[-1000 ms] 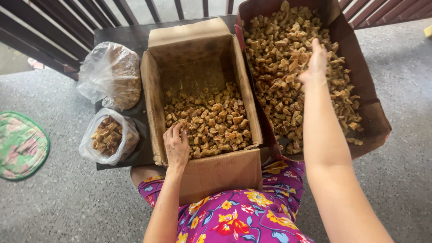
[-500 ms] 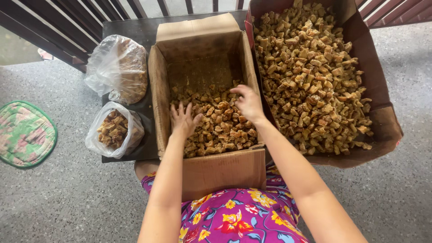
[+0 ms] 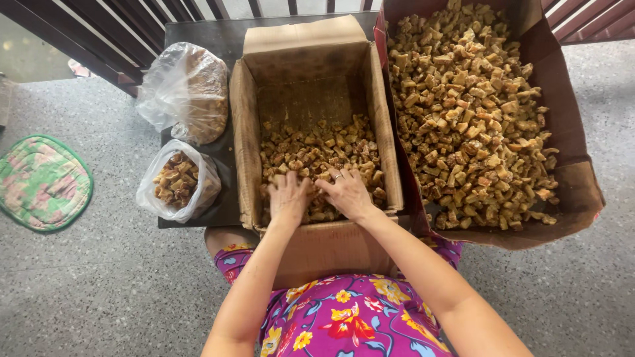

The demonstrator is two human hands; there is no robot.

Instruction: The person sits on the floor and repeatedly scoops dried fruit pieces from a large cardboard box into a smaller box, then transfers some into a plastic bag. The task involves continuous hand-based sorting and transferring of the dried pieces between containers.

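1. Dark low surface (image 3: 228, 39) sat on a speckled grey floor (image 3: 99, 291); dark railing bars (image 3: 86, 33) ran along the top edge.
2. A green quilted mat (image 3: 41, 182) lay on the floor, well apart to the left.
3. On the surface: small cardboard box (image 3: 246, 139) in the middle, flaps open, half filled with brown chunks (image 3: 317, 155) heaped toward the near end.
4. Large cardboard box (image 3: 575, 192) touched its right side, filled across with the same brown chunks.
5. Two clear plastic bags stood left of the small box: far bag (image 3: 188, 92) and near bag (image 3: 177, 180), both holding brown chunks, the near one open at the top.
6. Left hand (image 3: 288, 195) and right hand (image 3: 345, 192) were inside the small box at its near end, side by side and almost touching, palms down, fingers loosely spread on the chunks. Ring visible on the right hand.
7. Couldn't tell whether either hand was actually gripping any chunks.
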